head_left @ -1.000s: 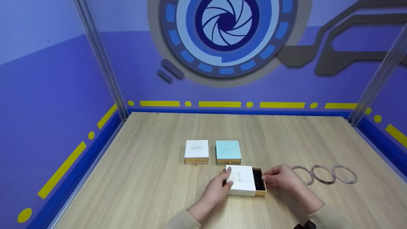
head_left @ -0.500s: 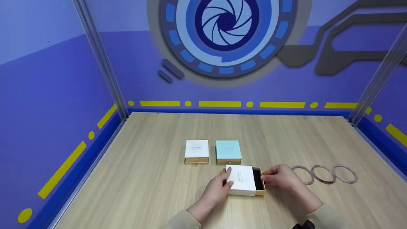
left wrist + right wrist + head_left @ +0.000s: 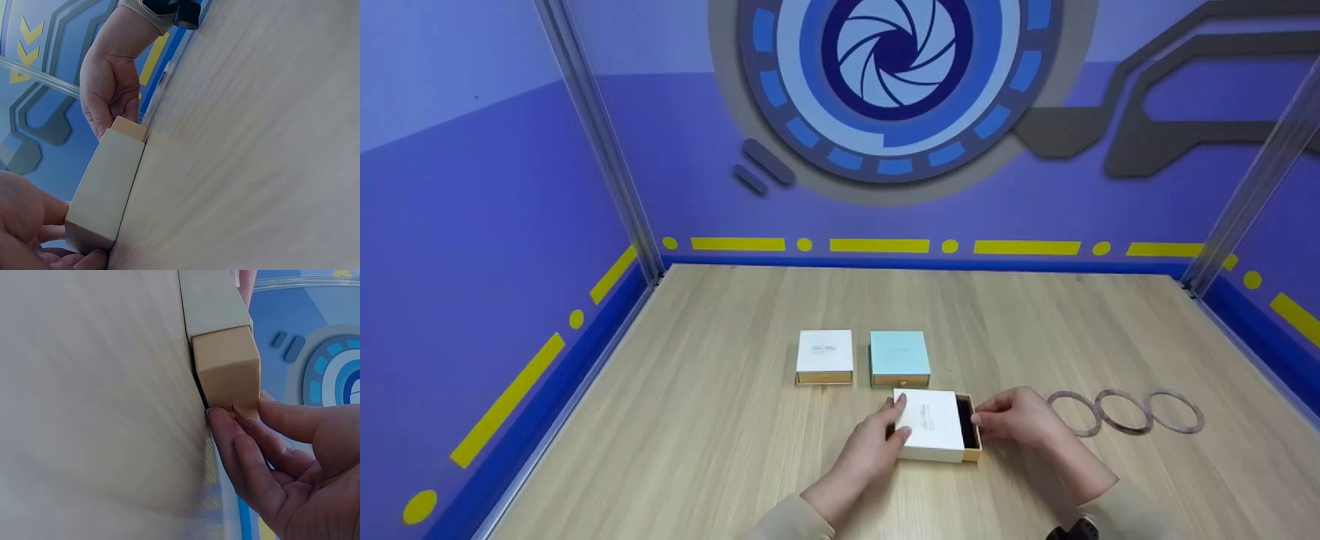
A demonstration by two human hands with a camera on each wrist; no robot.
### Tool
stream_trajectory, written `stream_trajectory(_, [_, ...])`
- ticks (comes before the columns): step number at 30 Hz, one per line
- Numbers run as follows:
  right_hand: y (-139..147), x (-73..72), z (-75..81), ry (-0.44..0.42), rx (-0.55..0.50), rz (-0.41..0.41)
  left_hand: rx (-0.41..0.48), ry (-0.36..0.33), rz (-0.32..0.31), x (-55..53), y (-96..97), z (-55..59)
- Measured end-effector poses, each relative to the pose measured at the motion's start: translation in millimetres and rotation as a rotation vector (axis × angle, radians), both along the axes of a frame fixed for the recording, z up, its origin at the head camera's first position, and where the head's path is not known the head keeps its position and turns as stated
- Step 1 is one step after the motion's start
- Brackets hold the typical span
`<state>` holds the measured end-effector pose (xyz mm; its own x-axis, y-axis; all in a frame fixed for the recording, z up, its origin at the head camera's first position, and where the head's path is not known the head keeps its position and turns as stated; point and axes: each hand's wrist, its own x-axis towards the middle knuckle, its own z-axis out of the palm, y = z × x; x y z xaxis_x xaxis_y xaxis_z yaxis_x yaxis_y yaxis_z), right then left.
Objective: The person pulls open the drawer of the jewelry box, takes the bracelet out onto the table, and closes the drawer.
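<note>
A white sliding jewelry box point(image 3: 928, 424) lies on the table with its orange-tan drawer point(image 3: 973, 454) partly out to the right; dark lining shows inside. My left hand point(image 3: 870, 442) grips the sleeve's left end, thumb and forefinger over the top. At the drawer's outer end is my right hand point(image 3: 1020, 418), thumb on the rim and fingers against the front. A small pull tab point(image 3: 242, 417) pokes out between those fingers in the right wrist view. The left wrist view has the box's sleeve point(image 3: 107, 188) side-on, held between both hands.
Behind stand a closed white box point(image 3: 824, 352) and a closed mint box point(image 3: 899, 354). Right of my right hand lie three bangles in a row: a left one point(image 3: 1098, 421), a middle one point(image 3: 1132, 432) and a right one point(image 3: 1192, 429). Purple-blue walls enclose the table point(image 3: 697, 390).
The drawer has slid a little to the left into the sleeve, my right hand moving with it. My left hand and the other boxes have stayed in place.
</note>
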<state>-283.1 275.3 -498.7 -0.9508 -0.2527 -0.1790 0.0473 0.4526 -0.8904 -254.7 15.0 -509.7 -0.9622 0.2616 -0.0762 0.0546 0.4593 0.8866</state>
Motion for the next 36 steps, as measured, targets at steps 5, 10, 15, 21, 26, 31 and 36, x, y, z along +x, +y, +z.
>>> stream_trajectory(5, [-0.3, -0.8, -0.7, 0.002, -0.012, 0.013, -0.002, -0.006, 0.003, -0.2, 0.3, 0.2])
stream_trajectory(10, [-1.2, -0.6, 0.2, 0.018, 0.002, 0.013, 0.003, -0.012, 0.004, -0.3, 0.0, 0.4])
stream_trajectory(15, [-1.7, -0.6, 0.1, 0.01, -0.025, 0.024, 0.012, 0.001, -0.008, -0.1, -0.8, -0.2])
stream_trajectory(21, [-3.6, -1.3, -0.7, -0.005, -0.023, 0.02, 0.012, 0.011, -0.022, 0.8, -1.8, -0.4])
stream_trajectory(26, [-5.2, -1.2, -0.7, -0.002, -0.013, 0.02, 0.015, 0.007, -0.021, 0.7, -1.7, -0.3])
stream_trajectory(31, [-5.4, -0.9, -0.2, 0.005, -0.015, 0.029, 0.014, 0.004, -0.018, 0.4, -1.6, -0.5])
stream_trajectory(36, [-5.6, -1.6, -0.6, 0.012, 0.014, 0.02, 0.024, -0.011, -0.012, 0.2, -1.4, -0.4])
